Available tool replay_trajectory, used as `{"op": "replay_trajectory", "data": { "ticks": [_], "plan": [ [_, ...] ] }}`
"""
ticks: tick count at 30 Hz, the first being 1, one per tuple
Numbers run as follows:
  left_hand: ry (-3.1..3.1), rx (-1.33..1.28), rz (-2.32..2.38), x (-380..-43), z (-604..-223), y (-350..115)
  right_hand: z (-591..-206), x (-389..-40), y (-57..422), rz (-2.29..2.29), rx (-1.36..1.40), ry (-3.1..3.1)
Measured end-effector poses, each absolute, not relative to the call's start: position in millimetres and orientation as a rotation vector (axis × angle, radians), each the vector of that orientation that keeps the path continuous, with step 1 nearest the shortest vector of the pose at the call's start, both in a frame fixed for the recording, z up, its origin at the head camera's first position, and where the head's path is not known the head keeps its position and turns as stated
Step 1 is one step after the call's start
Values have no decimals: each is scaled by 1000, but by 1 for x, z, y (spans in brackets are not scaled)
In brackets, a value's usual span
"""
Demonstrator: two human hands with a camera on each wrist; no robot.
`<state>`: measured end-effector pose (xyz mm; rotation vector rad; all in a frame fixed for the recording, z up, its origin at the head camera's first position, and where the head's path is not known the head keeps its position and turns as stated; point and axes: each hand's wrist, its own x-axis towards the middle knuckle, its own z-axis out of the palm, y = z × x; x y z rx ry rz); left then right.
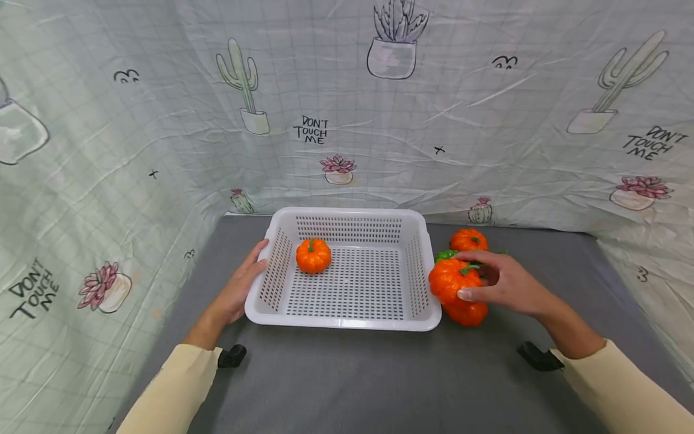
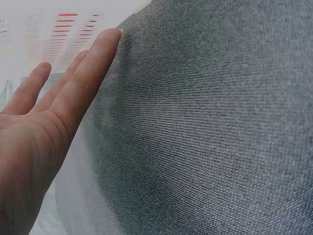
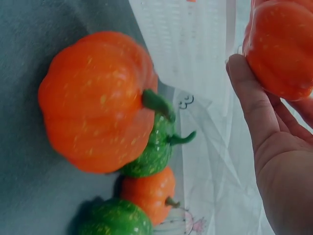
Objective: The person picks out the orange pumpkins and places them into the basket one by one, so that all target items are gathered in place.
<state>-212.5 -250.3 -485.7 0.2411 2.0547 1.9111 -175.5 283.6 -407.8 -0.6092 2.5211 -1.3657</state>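
A white perforated plastic basket (image 1: 341,323) holds one small orange pumpkin (image 1: 313,260) at its left. My left hand (image 1: 242,286) rests along the basket's left wall, its fingers extended in the left wrist view. At the basket's right rim, my right hand (image 1: 506,282) grips an orange pumpkin (image 1: 447,282) with a green stem between thumb and fingers, raised above the table. Below it sits another orange pumpkin (image 1: 467,314). In the right wrist view, a green pumpkin (image 3: 151,152), a smaller orange pumpkin (image 3: 147,195) and a second green pumpkin (image 3: 113,220) stand close by.
The grey cloth-covered table (image 1: 347,380) stretches in front of the basket and to both sides. Behind and beside it hangs a pale curtain (image 1: 347,96) printed with cacti and lettering.
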Motion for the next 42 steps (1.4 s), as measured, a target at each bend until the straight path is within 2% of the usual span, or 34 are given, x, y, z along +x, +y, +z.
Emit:
{"op": "replay_trajectory", "data": {
  "ticks": [11,42],
  "plan": [
    [2038,244,1916,-212,-487,-253,-408,-185,265,-1376,-650,2523],
    [2033,251,1927,-211,-488,-252,-391,-199,219,-1208,-536,2673]
  ]
}}
